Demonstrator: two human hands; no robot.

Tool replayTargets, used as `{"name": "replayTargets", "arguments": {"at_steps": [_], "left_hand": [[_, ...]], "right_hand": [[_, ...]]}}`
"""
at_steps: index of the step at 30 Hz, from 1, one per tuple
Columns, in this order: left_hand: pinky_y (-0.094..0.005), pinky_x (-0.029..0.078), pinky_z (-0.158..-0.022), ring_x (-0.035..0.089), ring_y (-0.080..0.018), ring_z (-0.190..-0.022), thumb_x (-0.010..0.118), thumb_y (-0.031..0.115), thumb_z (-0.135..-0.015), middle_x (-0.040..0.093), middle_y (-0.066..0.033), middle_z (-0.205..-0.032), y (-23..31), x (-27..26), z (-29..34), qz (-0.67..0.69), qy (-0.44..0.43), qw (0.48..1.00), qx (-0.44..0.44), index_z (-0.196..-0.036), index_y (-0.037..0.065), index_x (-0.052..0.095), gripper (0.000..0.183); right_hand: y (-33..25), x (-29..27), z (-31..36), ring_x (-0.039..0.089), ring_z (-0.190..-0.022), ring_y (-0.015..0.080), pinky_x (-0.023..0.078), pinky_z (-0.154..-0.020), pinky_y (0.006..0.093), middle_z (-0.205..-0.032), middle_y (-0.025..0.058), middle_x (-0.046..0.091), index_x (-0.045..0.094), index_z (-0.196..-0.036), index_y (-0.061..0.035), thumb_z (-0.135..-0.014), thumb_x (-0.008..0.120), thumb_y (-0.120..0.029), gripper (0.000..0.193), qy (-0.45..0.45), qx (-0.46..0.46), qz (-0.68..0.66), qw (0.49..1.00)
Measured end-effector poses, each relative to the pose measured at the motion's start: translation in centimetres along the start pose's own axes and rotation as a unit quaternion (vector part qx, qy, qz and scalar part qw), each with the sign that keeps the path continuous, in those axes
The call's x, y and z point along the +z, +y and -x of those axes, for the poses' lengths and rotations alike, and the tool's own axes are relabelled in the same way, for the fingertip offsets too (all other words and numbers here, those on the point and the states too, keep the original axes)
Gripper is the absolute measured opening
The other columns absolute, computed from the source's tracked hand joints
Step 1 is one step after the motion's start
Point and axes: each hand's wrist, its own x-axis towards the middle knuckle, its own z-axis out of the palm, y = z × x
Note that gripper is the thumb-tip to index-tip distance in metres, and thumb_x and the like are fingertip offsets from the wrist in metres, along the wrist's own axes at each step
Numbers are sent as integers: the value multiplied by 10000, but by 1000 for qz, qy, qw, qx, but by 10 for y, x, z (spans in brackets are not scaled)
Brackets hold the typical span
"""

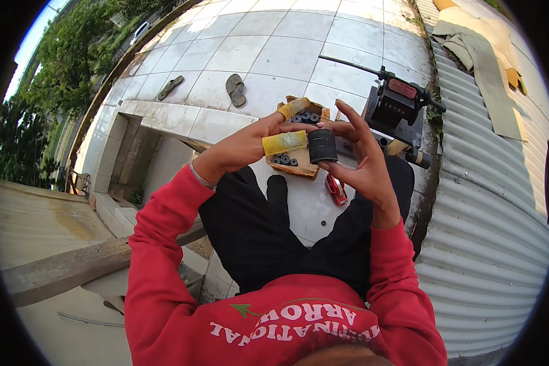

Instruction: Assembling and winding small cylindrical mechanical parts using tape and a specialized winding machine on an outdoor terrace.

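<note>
Between my two hands is a short black ribbed cylinder [322,146], which looks like a stack of thin black rings. My right hand [369,152] grips it from the right, thumb at its lower end and fingers at its upper end, with one finger raised. My left hand [250,141] meets its left side with the fingertips; yellow wraps [285,143] cover two of the digits. Just beyond and partly hidden by my hands lies a cardboard box [307,172] holding several small black ring-shaped pieces [285,160].
A black hand-cranked machine [399,97] with a long rod stands at the right. A red hand tool [335,189] and a small black ring [323,223] lie on the tiles between my legs. Two sandals [235,90] rest farther off. Corrugated sheeting [488,244] borders the right; a wooden beam [73,268] crosses the left.
</note>
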Motion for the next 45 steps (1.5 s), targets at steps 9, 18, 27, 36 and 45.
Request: {"name": "replayTargets", "arguments": {"at_steps": [9,18,27,36,45], "left_hand": [[-400,382,-1224,352,-248,-1554,906,207,-842,354,-116,-1675,-37,30,-7,-248,56,960,121,-1652,66,239,1059],[-358,521,-1094,610,-205,-1304,857,97,-889,612,-90,-1458,-78,25,-21,-80,116,989,51,-1496,34,481,716],[-353,510,-1113,602,-209,-1324,749,52,-979,568,-140,-1496,-92,21,-34,30,150,987,45,-1612,21,314,769],[-396,565,-1073,648,-251,-1258,586,120,-1092,537,-137,-1489,-92,12,-47,224,140,964,24,-1631,69,270,627],[-502,512,-1130,621,-291,-1236,424,194,-1155,584,-79,-1393,-91,5,-54,344,179,922,25,-1552,58,399,420]], "right_hand": [[20,6,11,676,-1243,302,480,-1117,422,-1260,158,704,240,-1696,-162,-764,841,-32,1116,-50,66,110,990],[67,3,31,684,-1122,233,524,-1055,384,-1219,117,696,226,-1703,-206,-775,844,-31,1128,29,71,47,996],[96,-1,42,625,-1217,187,500,-1066,354,-1385,106,581,235,-1695,-136,-800,862,54,1109,15,183,-215,959],[111,-13,39,626,-1230,205,513,-1042,351,-1415,119,573,250,-1693,-176,-805,881,14,1106,-7,230,-223,947],[160,-11,48,663,-1086,189,543,-975,326,-1293,128,649,417,-1629,-168,-904,839,-175,839,-48,326,-53,943]]}}
